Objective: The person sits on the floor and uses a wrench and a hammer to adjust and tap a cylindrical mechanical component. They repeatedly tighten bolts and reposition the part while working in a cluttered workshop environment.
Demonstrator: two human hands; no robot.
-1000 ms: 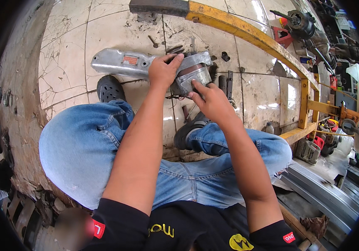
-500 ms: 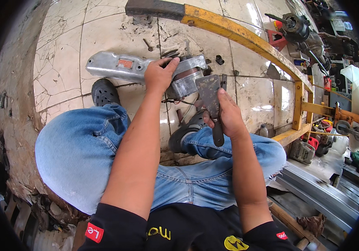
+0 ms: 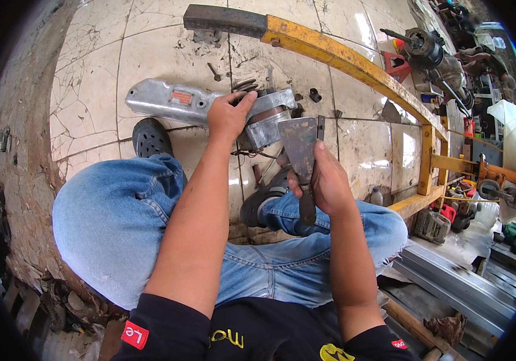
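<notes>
My left hand [image 3: 228,119] is closed on a long silver metal engine cover [image 3: 164,99], thumb on top near its wider right end. The cover has a red label and a round hole, and lies slanted over the tiles in front of my feet. In my right hand [image 3: 330,185] is a scraper [image 3: 299,147] with a broad, stained flat blade and a dark handle. Its blade points away from me, just beside the cover's right end; I cannot tell whether they touch. A narrow dark strip [image 3: 320,128] shows along the blade's right side.
A yellow steel frame [image 3: 342,51] arches over the floor from the far side to the right. Beyond it stands a greasy mechanical assembly [image 3: 426,45]. A bolt [image 3: 213,72] and small dark parts [image 3: 315,95] lie on the tiles. Silver metal rails [image 3: 456,280] run along the lower right.
My right hand has drawn the scraper slightly toward me, and its blade has tilted a little. My left hand stays on the cover.
</notes>
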